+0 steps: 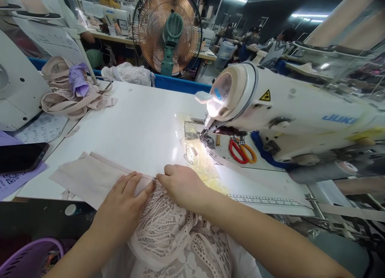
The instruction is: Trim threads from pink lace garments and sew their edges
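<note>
A pale pink fabric piece [93,173] lies at the front edge of the white table, with a seam along its far side. My left hand [126,201] presses on it, thumb and fingers closed on the cloth near the seam. Just right of it, my right hand [180,187] pinches the end of the same seam, where the fabric meets pale pink lace [180,238]. The lace hangs over the edge onto my lap. To the right stands a lit sewing machine [234,93]; its needle area is apart from both hands.
Red-and-orange scissors [242,151] lie under the machine arm. A ruler tape [264,200] runs along the front edge. At left are a phone [22,157] and a heap of pink straps [69,97]. A large fan [173,33] stands behind the table; a purple basket [33,254] is below.
</note>
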The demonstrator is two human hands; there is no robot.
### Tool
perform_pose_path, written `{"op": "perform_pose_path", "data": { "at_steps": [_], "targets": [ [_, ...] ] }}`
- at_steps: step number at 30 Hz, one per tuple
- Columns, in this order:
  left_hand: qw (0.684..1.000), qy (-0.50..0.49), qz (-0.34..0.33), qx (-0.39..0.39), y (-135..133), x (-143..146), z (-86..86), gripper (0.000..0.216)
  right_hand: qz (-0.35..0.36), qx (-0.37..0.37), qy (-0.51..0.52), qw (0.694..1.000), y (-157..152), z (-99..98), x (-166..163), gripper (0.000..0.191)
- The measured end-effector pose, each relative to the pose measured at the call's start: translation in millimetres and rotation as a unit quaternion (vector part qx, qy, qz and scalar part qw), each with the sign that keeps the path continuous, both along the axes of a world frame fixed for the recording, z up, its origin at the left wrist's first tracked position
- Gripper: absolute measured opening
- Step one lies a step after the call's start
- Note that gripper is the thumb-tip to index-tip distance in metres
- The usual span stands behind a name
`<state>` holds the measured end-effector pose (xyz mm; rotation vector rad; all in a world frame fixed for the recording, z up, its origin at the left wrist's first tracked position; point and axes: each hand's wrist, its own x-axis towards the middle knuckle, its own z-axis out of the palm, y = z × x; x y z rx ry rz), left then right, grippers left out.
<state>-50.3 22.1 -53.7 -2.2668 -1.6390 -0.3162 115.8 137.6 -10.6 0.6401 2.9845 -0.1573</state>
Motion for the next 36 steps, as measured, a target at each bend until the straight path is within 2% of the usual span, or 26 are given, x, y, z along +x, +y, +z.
{"op": "perform_pose_path", "data": {
  "at_steps": [4,11,24,31,36],
  "targets": [
    [1.0,-0.008,-0.002,0.001,0,-1,-2.8,0.04,-0.02,0.003,0.025,0.999,0,-5.3,5,0.023],
    [1.0,-0.004,-0.027,0.012,2,-2,-3.7,0.048,-0.001,-0.008,0.072,0.997,3,-17.0,-12,0.025],
    [0.999,0.001,-0.029,0.014,2,-2,-1.2,0.044,0.003,0.001,0.011,1.0,2,-11.2,8,0.023],
    [0.999,0.007,-0.033,0.021,3,-2,0.3,0.043,-0.005,0.011,0.066,0.998,6,-14.4,10,0.026],
    [0.999,0.009,-0.031,0.02,3,-2,2.4,0.043,0.018,0.014,0.044,0.999,8,-13.3,5,0.02]
  ]
}}
